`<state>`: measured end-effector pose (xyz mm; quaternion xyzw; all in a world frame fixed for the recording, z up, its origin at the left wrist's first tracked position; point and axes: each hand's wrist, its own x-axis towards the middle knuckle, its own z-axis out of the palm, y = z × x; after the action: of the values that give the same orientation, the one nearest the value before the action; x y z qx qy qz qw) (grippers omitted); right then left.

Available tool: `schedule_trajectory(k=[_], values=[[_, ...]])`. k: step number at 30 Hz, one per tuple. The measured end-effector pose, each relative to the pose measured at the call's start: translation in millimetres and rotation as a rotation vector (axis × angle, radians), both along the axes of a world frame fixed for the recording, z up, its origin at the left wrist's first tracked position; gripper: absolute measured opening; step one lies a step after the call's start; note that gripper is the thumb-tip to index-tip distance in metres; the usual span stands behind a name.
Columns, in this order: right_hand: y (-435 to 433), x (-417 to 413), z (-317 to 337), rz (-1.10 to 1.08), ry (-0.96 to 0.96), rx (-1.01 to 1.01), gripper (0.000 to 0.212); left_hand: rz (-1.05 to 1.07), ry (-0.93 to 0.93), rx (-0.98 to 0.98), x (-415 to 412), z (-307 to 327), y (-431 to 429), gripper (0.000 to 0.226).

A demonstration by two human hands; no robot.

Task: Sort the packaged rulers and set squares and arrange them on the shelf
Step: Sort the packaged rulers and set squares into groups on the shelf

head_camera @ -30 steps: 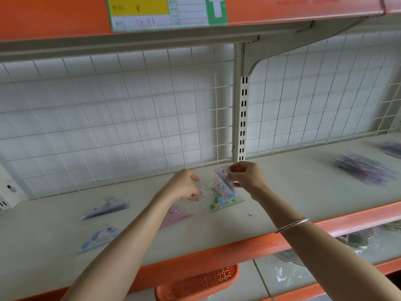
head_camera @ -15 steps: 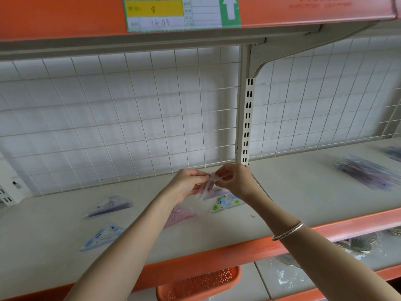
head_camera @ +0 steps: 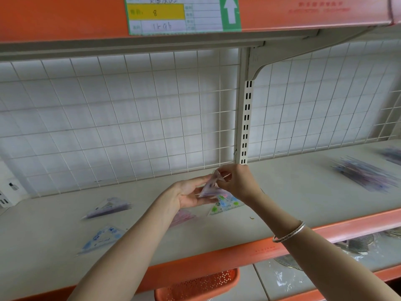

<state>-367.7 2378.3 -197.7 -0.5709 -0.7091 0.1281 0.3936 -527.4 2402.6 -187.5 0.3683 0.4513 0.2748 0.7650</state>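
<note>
The grip of the right hand (head_camera: 236, 181) pinched the top corner of a clear-wrapped purplish triangular set square (head_camera: 208, 187); the left hand (head_camera: 187, 193) lay open under it, fingers straight, steadying the packet (likely to judge its sort). It hung just above the pale grey shelf (head_camera: 282, 203), over a green-dotted set square packet (head_camera: 225, 207), with blurred long ruler packets (head_camera: 366, 177) well apart rightward.

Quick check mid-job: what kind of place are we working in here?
Probably a retail shop, perhaps a stationery aisle: an orange-edged display shelf with a wire grid back panel, a handwritten price label on the shelf above, and packaged set squares lying on it.
</note>
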Motion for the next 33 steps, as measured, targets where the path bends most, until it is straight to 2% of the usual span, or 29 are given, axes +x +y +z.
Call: schedule_trajectory(k=[1,2,6,12,16,19,22,27,33], values=[[-0.7,-0.8,0.0,0.001,-0.009,0.007,0.019,0.009,-0.009,0.004,0.4,-0.5,1.4,0.064],[-1.6,-1.3,-0.2,0.003,-0.010,0.011,0.020,0.011,-0.006,0.019,0.8,-0.1,1.9,0.071],[-5.7,-1.5,0.6,0.025,-0.003,-0.012,0.026,0.022,-0.004,0.026,1.7,-0.5,1.8,0.062],[-8.9,-0.5,3.0,0.022,0.000,-0.004,0.018,0.024,-0.033,-0.075,1.5,-2.2,-1.5,0.062],[-12.8,-2.5,3.5,0.013,-0.003,0.009,0.033,0.012,-0.084,-0.087,2.8,0.3,-1.7,0.061],[-14.9,-2.0,5.0,0.010,-0.062,0.024,0.031,0.011,-0.049,-0.058,4.8,-0.9,0.5,0.049],[-14.1,-0.5,5.2,-0.015,-0.062,0.010,0.028,0.024,-0.015,0.010,10.0,-2.5,1.4,0.027],[-8.1,7.7,1.9,-0.120,-0.110,-0.022,0.035,0.044,0.054,0.177,15.3,-2.3,4.4,0.019],[-9.5,18.0,-2.2,-0.163,-0.145,-0.018,0.039,0.085,0.290,0.561,26.8,-3.9,3.9,0.014]])
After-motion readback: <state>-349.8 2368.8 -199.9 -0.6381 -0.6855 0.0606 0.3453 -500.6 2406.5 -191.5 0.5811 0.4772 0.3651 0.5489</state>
